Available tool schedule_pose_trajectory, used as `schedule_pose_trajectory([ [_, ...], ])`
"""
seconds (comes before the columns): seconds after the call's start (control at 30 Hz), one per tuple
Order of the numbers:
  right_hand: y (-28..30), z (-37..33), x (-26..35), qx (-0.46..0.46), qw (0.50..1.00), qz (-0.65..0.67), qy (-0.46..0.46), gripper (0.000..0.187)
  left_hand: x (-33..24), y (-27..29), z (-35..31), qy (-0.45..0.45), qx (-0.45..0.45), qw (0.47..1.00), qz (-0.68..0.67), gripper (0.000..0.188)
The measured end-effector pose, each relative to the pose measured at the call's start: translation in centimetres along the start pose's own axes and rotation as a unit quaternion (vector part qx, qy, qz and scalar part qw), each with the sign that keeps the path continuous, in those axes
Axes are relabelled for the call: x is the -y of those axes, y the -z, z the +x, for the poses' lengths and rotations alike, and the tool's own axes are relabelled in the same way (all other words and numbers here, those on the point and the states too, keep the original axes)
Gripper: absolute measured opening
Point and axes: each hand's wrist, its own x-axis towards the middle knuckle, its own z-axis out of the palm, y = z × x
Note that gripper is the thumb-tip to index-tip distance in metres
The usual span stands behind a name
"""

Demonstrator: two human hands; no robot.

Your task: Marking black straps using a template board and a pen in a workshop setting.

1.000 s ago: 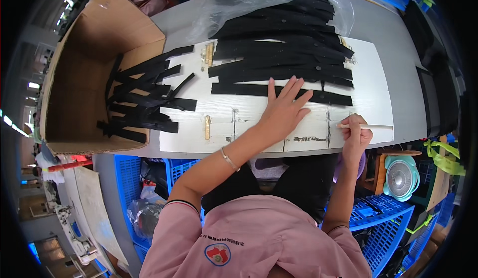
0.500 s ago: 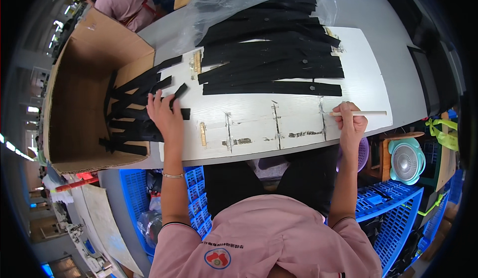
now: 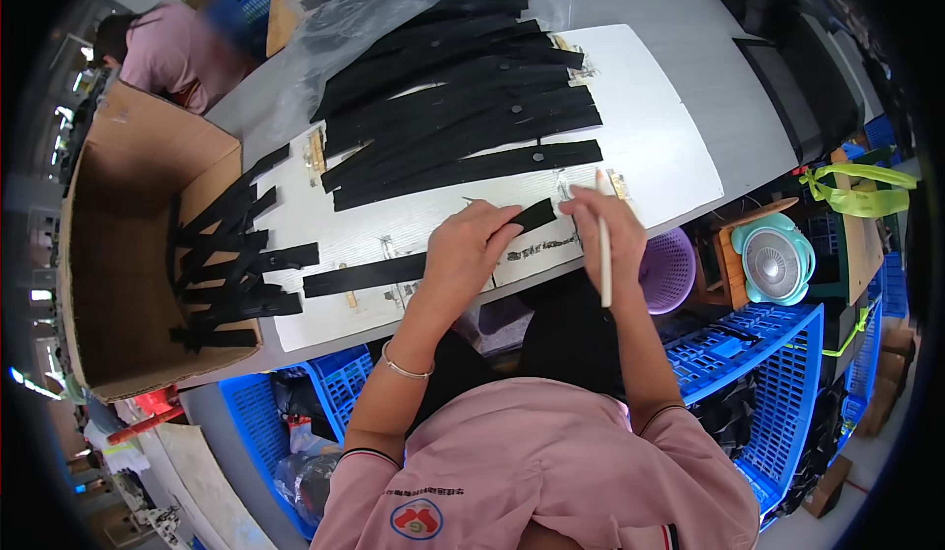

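Left hand (image 3: 471,245) presses flat, fingers together, on a black strap (image 3: 394,270) lying near the white board's (image 3: 669,136) front edge; right hand (image 3: 602,230) pinches a white pen (image 3: 602,245); best to hold the strap flat and steady while marking.

A pink short-sleeved shirt with dark-trimmed cuffs, chest emblem, and a thin bracelet (image 3: 398,364).

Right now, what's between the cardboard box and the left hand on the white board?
Head view: the free end of the black strip pressed down by the left hand, plus more black strips hanging over the cardboard box edge onto the white board.
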Motion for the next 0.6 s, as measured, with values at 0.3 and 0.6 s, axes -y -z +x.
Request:
schedule_pose_trajectory([
  [0.3, 1.8, -4.0, -0.4, 0.071, 0.975, -0.209, 0.036, 0.038, 0.7, -1.1, -1.3, -0.028, -0.067, 0.997, 0.023, 0.027],
  [0.6, 2.6, -4.8, -3.1, 0.006, 0.953, -0.3, 0.033, 0.03, 2.8, 0.6, -7.9, -0.02, -0.158, 0.972, 0.17, 0.036],
])
